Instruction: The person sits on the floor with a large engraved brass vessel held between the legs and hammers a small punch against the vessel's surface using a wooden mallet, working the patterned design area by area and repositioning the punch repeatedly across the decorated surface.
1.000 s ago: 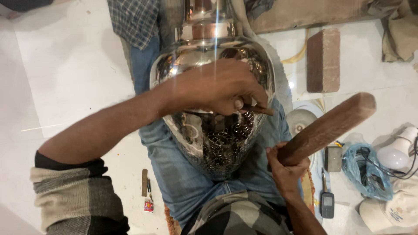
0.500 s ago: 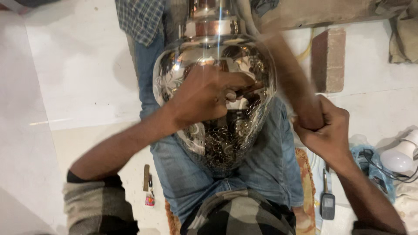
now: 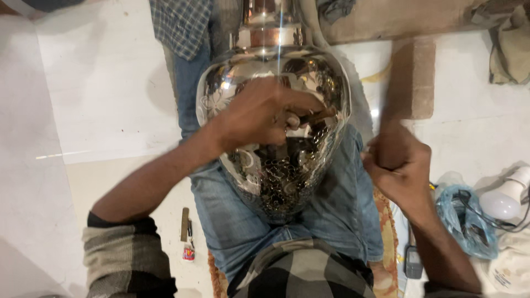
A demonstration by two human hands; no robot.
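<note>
A large shiny engraved metal vase (image 3: 276, 182) lies across my lap, neck pointing away from me. My left hand (image 3: 256, 113) rests on its upper belly and pinches a small brown chisel (image 3: 319, 115) against the metal. To the right of the vase, my right hand (image 3: 400, 165) is closed around the handle of a wooden mallet (image 3: 393, 118). The mallet rises from my fist as a brown blur.
A reddish brick (image 3: 414, 77) lies on the white floor at the upper right. A blue plastic bag (image 3: 464, 218), a white bulb (image 3: 505, 198) and a dark handheld device (image 3: 413, 262) sit at the right. Small tools (image 3: 186, 226) lie left of my leg.
My right hand swung the mallet from low at the right up toward the chisel, then drew back to the right. My left hand stayed on the vase with the chisel.
</note>
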